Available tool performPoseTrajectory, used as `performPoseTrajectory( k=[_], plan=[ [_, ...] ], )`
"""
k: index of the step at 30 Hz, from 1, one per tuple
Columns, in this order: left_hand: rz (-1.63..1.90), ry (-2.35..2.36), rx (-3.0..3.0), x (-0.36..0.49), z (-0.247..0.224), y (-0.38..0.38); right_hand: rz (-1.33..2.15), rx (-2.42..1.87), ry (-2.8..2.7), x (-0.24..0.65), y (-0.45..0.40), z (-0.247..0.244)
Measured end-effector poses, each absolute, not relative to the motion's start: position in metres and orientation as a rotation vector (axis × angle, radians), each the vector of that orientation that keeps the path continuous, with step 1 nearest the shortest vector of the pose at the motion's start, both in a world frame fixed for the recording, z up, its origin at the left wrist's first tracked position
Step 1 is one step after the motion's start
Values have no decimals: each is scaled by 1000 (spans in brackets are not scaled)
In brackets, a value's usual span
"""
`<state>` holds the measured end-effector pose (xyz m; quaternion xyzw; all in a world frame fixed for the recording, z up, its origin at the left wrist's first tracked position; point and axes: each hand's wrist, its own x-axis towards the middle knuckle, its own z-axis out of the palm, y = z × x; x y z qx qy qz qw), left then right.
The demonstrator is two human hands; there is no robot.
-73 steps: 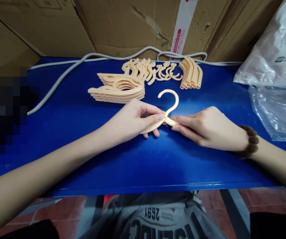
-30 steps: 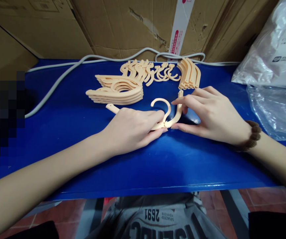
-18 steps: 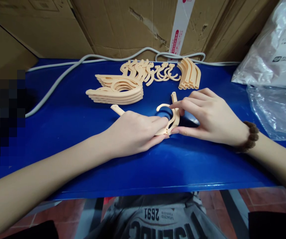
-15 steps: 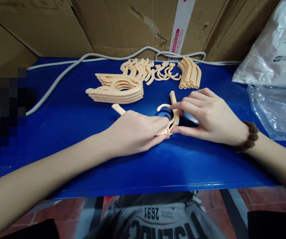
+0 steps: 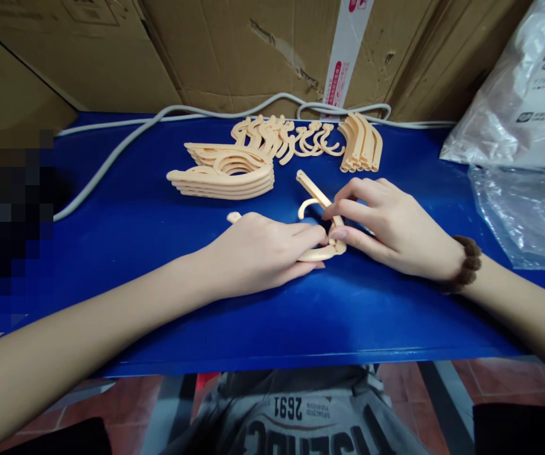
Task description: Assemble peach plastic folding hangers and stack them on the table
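Observation:
A cream plastic folding hanger (image 5: 320, 254) is between my two hands, low over the blue table. My left hand (image 5: 265, 253) is closed round one of its arms, whose far end pokes out past the knuckles. With thumb and fingers my right hand (image 5: 381, 221) grips the other arm (image 5: 314, 188), which slants up and to the left. The curved hook (image 5: 306, 207) shows between the hands, behind my left fingertips. The joint where the pieces meet lies by my right thumb and is partly covered.
Folded hangers (image 5: 225, 183) are stacked behind my left hand. Loose hooks (image 5: 272, 134) and a bunch of hanger arms (image 5: 362, 142) lie farther back. A white cable (image 5: 125, 146) runs along cardboard boxes (image 5: 253, 57). Clear plastic bags (image 5: 513, 120) lie at the right on the blue table (image 5: 253, 328).
The hanger arm in my right hand has swung to the left, over the hook. My right hand has shifted slightly left, while my left hand keeps its hold.

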<state>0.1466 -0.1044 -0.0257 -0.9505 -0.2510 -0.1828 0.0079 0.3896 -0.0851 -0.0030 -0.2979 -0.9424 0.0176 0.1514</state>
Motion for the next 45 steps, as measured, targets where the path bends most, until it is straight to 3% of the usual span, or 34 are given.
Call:
performPoseTrajectory(
  k=[25,36,45],
  plan=[
    [-570,-824,-2888,147,-26,-96,27,-1088,-2622,401,-69,-11],
    [-594,-1275,-2517,154,15,-72,-216,-999,-2633,398,-74,-10],
    [-93,-1550,-2474,183,36,-11,-168,-760,-2678,392,-88,-5]
  ],
)
